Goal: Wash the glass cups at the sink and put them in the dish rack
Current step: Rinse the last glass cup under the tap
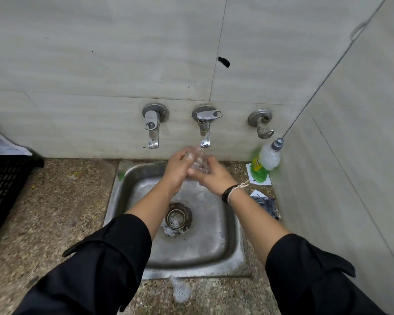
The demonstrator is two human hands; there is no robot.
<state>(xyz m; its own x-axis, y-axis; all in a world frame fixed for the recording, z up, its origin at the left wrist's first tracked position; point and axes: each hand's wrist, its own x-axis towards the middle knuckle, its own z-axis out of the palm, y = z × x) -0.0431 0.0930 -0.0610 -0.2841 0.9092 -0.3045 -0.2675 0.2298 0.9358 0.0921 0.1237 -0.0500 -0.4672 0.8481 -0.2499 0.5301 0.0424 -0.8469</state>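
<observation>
A clear glass cup (198, 160) is held between both hands above the back of the steel sink (223, 242), right under the spout of the middle tap (204, 137). My left hand (176, 171) wraps the cup from the left, fingers curled over its rim. My right hand (210, 176) grips it from the right and below. The glass is blurred and mostly hidden by my fingers. The black dish rack (2, 185) stands at the left edge on the counter.
A second tap (152, 130) is left of the middle one, and a valve (262, 123) right of it. A green soap bottle (263, 164) leans in the right corner. Foam lies around the drain (177, 218) and on the counter front (180, 291).
</observation>
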